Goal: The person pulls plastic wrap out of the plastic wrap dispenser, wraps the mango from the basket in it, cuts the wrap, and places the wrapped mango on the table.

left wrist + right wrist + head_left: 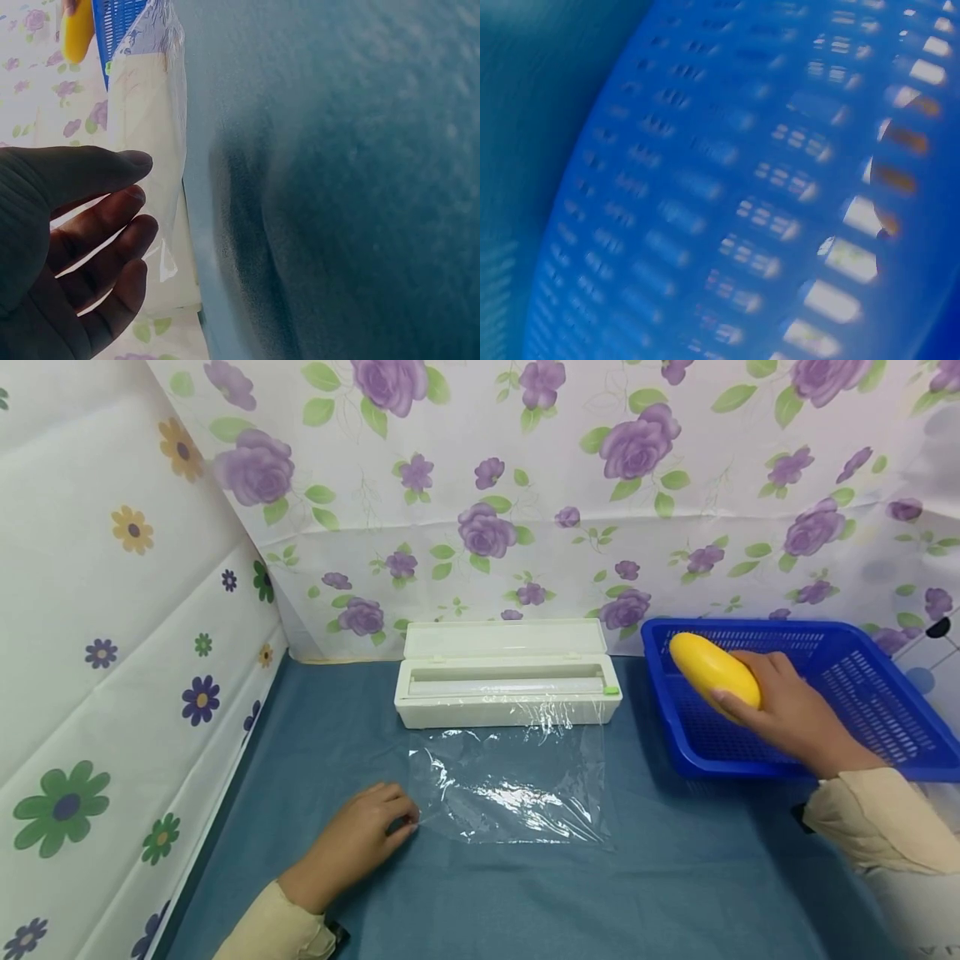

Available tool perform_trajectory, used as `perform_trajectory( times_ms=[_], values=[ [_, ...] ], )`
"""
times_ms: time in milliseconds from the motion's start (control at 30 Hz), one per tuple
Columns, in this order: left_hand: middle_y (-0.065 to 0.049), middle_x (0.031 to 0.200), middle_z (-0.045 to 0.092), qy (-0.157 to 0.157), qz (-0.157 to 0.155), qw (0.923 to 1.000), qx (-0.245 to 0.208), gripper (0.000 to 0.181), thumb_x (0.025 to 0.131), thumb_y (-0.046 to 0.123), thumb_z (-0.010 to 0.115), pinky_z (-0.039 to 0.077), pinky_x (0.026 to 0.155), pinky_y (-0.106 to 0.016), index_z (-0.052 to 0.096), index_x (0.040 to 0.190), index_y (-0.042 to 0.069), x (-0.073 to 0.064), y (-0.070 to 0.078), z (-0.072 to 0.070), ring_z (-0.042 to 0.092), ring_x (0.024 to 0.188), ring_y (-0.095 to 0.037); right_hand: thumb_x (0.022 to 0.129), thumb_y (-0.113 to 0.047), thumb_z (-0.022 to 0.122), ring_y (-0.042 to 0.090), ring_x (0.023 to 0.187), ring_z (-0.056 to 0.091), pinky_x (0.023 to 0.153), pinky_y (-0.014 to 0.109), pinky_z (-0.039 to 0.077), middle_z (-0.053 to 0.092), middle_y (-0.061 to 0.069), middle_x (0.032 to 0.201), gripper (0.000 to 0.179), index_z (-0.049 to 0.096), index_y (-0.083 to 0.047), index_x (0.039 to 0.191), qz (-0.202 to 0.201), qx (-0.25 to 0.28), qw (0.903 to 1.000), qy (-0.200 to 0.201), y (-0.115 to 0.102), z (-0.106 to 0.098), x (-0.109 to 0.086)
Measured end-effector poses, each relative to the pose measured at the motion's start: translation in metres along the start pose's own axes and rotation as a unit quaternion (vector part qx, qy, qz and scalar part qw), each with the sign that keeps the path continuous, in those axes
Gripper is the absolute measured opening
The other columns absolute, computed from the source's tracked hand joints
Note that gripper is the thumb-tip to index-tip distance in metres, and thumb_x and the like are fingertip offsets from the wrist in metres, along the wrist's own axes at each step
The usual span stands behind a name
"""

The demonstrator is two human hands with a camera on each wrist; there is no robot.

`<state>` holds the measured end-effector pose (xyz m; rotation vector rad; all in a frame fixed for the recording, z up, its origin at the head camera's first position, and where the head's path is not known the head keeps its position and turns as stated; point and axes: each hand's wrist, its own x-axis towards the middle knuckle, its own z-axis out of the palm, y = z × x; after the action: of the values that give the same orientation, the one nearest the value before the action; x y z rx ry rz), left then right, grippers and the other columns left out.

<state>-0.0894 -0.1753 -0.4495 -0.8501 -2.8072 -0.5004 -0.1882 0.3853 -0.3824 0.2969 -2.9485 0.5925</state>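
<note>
In the head view my right hand [787,706] grips a smooth, oblong yellow fruit [712,670], fingers and thumb around its lower end. It is over the left part of a blue plastic basket [678,747]. My left hand [363,835] is low over the cloth, fingertips right at the near left corner of a clear plastic wrap sheet [517,789]. In the left wrist view the left hand's thumb [112,166] and loosely bent fingers [112,232] stand apart. The wrap runs from a roll [506,686] in a white dispenser box [502,712] with its lid [502,639] raised.
A blue-grey cloth [525,902] covers the table. Behind it hangs a flowered sheet [480,468], and another flowered sheet [112,710] stands along the left side. The basket's slotted wall [682,180] fills most of the right wrist view.
</note>
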Motion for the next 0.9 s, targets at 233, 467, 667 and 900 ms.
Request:
perform_trajectory(
  times_ms=[233, 467, 667, 900],
  values=[
    [0.01, 0.085, 0.064, -0.015, -0.007, 0.9999, 0.0, 0.012, 0.082, 0.016, 0.084, 0.052, 0.075, -0.03, 0.073, 0.085, 0.019, -0.001, 0.001, -0.001, 0.055, 0.081, -0.006, 0.098, -0.049, 0.061, 0.033, 0.094, 0.047, 0.068, 0.041, 0.041, 0.045, 0.02, 0.125, 0.071, 0.038, -0.011, 0.152, 0.0, 0.007, 1.0, -0.007, -0.02, -0.001, 0.001],
    [0.009, 0.084, 0.063, -0.014, 0.012, 0.9998, -0.003, 0.012, 0.081, 0.014, 0.084, 0.051, 0.074, -0.03, 0.073, 0.084, 0.018, -0.002, 0.0, -0.001, 0.055, 0.079, -0.008, 0.097, -0.048, 0.063, 0.03, 0.091, 0.048, 0.069, 0.042, 0.042, 0.045, 0.016, 0.121, 0.068, 0.039, -0.015, 0.152, -0.016, 0.013, 0.9998, 0.004, -0.036, 0.0, -0.001],
    [0.009, 0.084, 0.063, -0.016, 0.019, 0.9996, -0.011, 0.013, 0.081, 0.012, 0.084, 0.051, 0.074, -0.031, 0.073, 0.084, 0.018, -0.004, 0.0, -0.001, 0.055, 0.079, -0.009, 0.097, -0.048, 0.064, 0.028, 0.087, 0.048, 0.067, 0.04, 0.043, 0.044, 0.014, 0.118, 0.069, 0.038, -0.018, 0.152, -0.028, 0.009, 0.9996, 0.0, -0.047, 0.003, -0.002],
    [0.011, 0.082, 0.061, -0.028, 0.009, 0.9996, -0.007, 0.013, 0.081, 0.015, 0.084, 0.051, 0.073, -0.03, 0.072, 0.082, 0.019, -0.004, 0.001, 0.0, 0.053, 0.078, -0.007, 0.096, -0.047, 0.065, 0.026, 0.086, 0.048, 0.069, 0.039, 0.043, 0.045, 0.013, 0.12, 0.068, 0.038, -0.02, 0.152, -0.047, 0.001, 0.9989, 0.005, -0.056, 0.007, -0.001]
  ],
)
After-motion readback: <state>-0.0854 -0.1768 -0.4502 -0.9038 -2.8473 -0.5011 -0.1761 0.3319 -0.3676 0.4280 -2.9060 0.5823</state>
